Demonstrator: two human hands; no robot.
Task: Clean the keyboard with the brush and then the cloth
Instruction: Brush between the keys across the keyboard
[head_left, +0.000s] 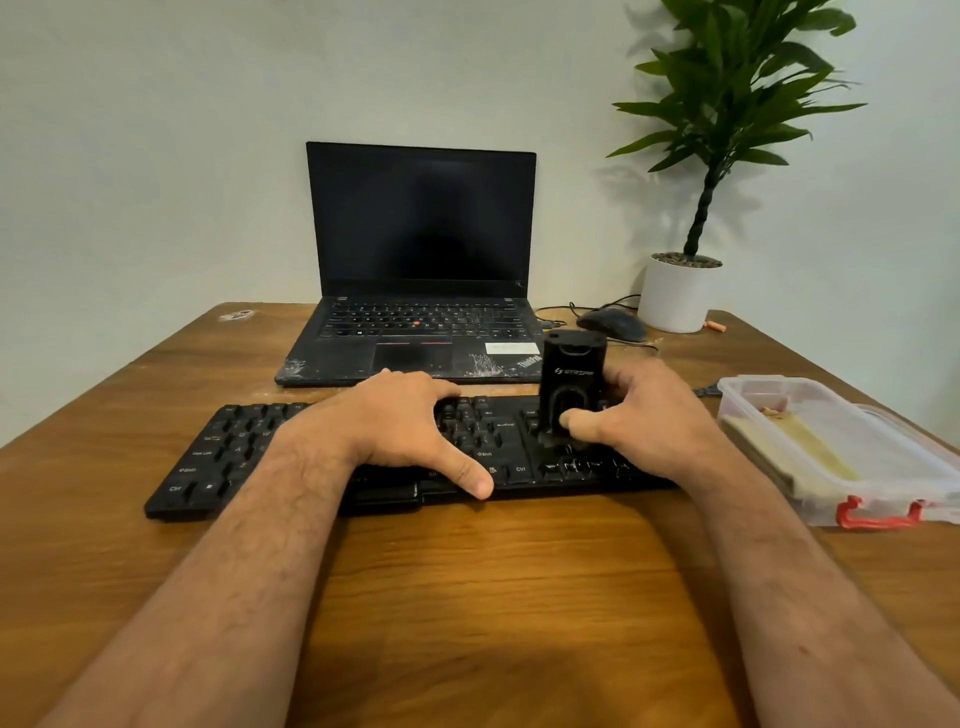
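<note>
Black brush (571, 384) stands upright on the black keyboard's (218, 457) right end, bristles seemingly touching keys.

Both bare forearms are stretched forward. The left hand (400, 421) is laid flat with fingers spread and thumb extended, while the right hand (647, 415) is curled, thumb pressed forward in a grip

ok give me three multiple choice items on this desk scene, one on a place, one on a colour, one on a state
1. Where is the brush?
A. upright on the right part of the keyboard
B. in the plastic box
C. on the laptop

2. What colour are the latches on the plastic box?
A. blue
B. red
C. green

3. How is the laptop?
A. lid closed
B. open, screen lit
C. open, screen dark

Answers: 1 A, the right hand holds it there; 2 B, the red latch shows in front; 3 C, the display is black.
</note>
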